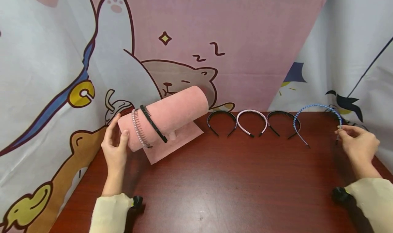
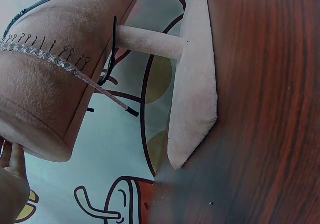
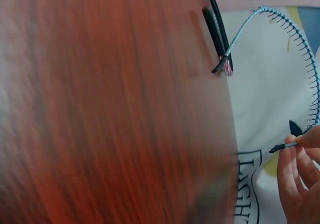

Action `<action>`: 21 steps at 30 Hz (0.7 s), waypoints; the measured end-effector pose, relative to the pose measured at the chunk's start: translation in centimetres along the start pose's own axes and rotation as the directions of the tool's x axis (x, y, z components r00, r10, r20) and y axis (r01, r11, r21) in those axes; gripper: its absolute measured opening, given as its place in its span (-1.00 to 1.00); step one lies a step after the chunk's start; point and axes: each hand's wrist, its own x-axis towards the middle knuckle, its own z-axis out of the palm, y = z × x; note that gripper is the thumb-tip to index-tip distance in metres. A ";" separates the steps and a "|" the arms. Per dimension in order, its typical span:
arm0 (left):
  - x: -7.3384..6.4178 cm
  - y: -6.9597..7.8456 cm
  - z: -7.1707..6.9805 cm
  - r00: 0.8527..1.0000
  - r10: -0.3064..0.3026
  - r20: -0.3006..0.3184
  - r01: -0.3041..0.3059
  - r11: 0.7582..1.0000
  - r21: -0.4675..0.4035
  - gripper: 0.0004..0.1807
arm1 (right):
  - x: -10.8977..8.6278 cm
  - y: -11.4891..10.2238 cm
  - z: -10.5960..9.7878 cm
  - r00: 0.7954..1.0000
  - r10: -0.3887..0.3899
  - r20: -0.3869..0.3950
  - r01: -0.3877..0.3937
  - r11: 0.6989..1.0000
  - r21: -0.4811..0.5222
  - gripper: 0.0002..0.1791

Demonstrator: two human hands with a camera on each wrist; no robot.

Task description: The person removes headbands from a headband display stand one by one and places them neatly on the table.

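Observation:
A pink plush headband stand [image 1: 184, 105], a padded roll on a post and flat base [image 2: 197, 91], is on the left. My left hand [image 1: 115, 149] grips the roll's near left end, thumb in front and fingers around the edge. Round the roll sit a clear beaded headband [image 2: 47, 57] with comb teeth and a black headband [image 1: 155, 125]. On the right, my right hand [image 1: 360, 144] pinches one end of a blue wrapped headband [image 1: 316, 105] near its dark tip [image 3: 277, 148]. This band is raised with its arch upward and both ends pointing down.
Along the back of the brown table [image 1: 233, 178] stand a black headband [image 1: 221, 112], a pink-and-white one [image 1: 251, 111] and another dark one [image 1: 280, 113]. The blue band overlaps the last one in the head view. A cartoon-printed cloth [image 1: 251, 38] hangs behind and at both sides.

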 end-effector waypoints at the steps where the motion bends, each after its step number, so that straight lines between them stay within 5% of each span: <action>1: 0.0 0.1 0.1 1.000 0.000 -0.002 0.000 1.000 -0.002 -0.46 | 0.2 0.2 -0.1 1.000 0.003 0.008 -0.003 1.000 0.011 -0.51; 10: -0.3 2.4 0.8 1.000 0.001 -0.004 -0.001 1.000 -0.009 -0.47 | 1.5 1.5 -0.5 0.998 0.053 0.040 -0.054 0.998 0.032 -0.47; 13: -0.2 1.8 0.6 1.000 -0.005 -0.004 0.005 1.000 -0.013 -0.47 | 1.8 1.9 -0.6 0.996 0.076 0.053 -0.079 0.995 0.061 -0.52; 17: -0.1 0.4 0.2 1.000 -0.010 -0.002 0.010 1.000 -0.021 -0.46 | 2.1 2.4 -0.6 0.987 0.135 0.089 -0.152 0.962 0.227 -0.76; 21: 0.0 -0.1 0.0 1.000 -0.010 -0.001 0.010 1.000 -0.011 -0.46 | 2.3 2.6 -0.5 0.981 0.152 0.122 -0.185 0.923 0.337 -0.52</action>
